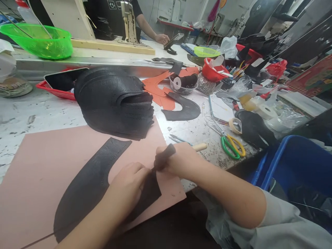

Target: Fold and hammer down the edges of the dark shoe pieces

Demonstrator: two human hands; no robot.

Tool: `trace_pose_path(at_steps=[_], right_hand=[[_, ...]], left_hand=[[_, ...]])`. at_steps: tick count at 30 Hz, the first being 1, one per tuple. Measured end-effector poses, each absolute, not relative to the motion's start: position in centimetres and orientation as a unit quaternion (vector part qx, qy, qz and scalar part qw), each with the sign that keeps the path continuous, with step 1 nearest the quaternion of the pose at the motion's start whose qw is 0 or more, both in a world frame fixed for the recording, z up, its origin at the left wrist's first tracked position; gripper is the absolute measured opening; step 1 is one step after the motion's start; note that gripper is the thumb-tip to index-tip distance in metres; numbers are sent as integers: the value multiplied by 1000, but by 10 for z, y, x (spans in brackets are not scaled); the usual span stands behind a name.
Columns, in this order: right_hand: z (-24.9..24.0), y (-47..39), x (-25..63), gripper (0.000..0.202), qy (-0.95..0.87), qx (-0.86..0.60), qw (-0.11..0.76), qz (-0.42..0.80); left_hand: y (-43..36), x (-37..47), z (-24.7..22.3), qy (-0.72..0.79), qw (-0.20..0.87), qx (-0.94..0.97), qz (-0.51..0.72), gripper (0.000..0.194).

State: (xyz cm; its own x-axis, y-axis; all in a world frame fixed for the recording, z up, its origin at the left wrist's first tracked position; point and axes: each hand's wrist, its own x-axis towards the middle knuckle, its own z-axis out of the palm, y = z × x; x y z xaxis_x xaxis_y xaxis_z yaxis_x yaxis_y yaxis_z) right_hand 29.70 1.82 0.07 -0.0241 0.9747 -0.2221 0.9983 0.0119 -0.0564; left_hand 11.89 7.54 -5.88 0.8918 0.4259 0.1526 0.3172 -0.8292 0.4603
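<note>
A curved black leather piece [88, 176] lies on a pink sheet [41, 162], its two arms reaching toward me. My left hand [131, 183] presses on its right arm, fingers bent together at the edge. Right beside it, my right hand [173, 160] is closed round a small dark scrap or flap [164, 157]. A light wooden handle [199, 147] shows just beyond my right hand; whether that hand holds it is hidden. Behind both hands, a thick stack of black leather pieces [111, 100] rests on the sheet's far edge.
Green- and yellow-handled scissors [232, 147] lie at the right, near a tape roll [235, 125]. A blue bin [298, 166] stands below the table edge. Farther back are orange pieces [158, 86], a red bowl [214, 71], a green basket [49, 41] and a person's hand [162, 38] by a phone.
</note>
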Motion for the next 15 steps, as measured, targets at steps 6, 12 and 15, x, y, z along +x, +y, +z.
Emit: trace_pose_path(at_steps=[6,12,15], right_hand=[[8,19,298,19,705,698,3,-124],[3,17,300,13,709,696,30,-109],[-1,17,298,15,724,682,-11,-98]], left_hand=[[77,116,-61,202,209,949,120,34],[73,114,-59,199,169,960,103,34],[74,113,-56,217,202,952,75,32]])
